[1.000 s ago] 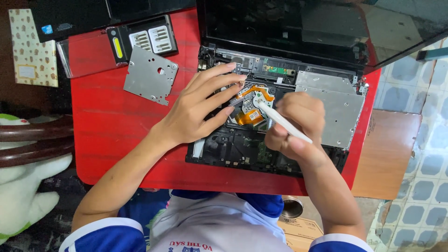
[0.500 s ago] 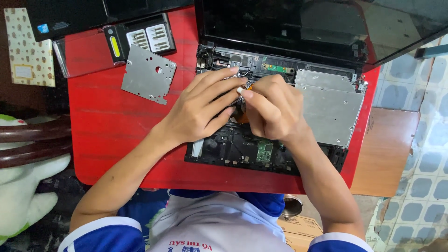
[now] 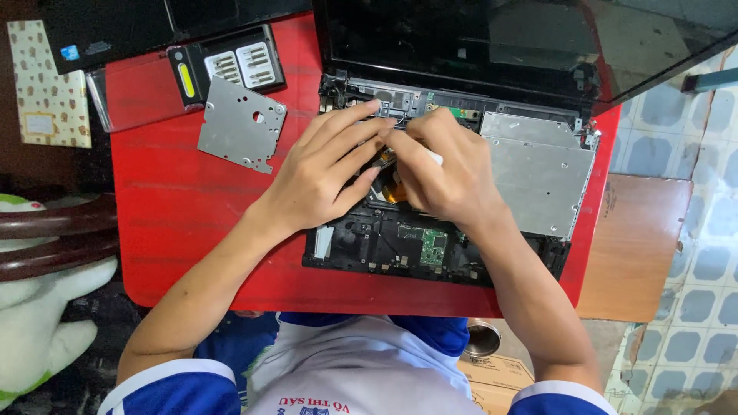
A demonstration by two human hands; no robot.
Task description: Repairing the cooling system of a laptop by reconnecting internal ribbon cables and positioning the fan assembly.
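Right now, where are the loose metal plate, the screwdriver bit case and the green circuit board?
metal plate [image 3: 241, 123], head view, flat middle.
bit case [image 3: 231, 68], head view, lid centre.
green circuit board [image 3: 434, 247], head view, board face.

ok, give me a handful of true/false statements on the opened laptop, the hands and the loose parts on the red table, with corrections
1. Both hands are over the middle of the opened laptop. True: the left hand and right hand meet above its exposed inside.
2. The right hand holds a white tool. True, though only a short bit of it shows between the fingers.
3. The loose metal plate lies inside the laptop. False: it lies on the red table, to the left of the laptop.
4. The laptop's keyboard is in place. False: the base is open, with a green circuit board and a silver drive cover showing.
5. The screwdriver bit case is shut. False: it is open, with its bits showing.
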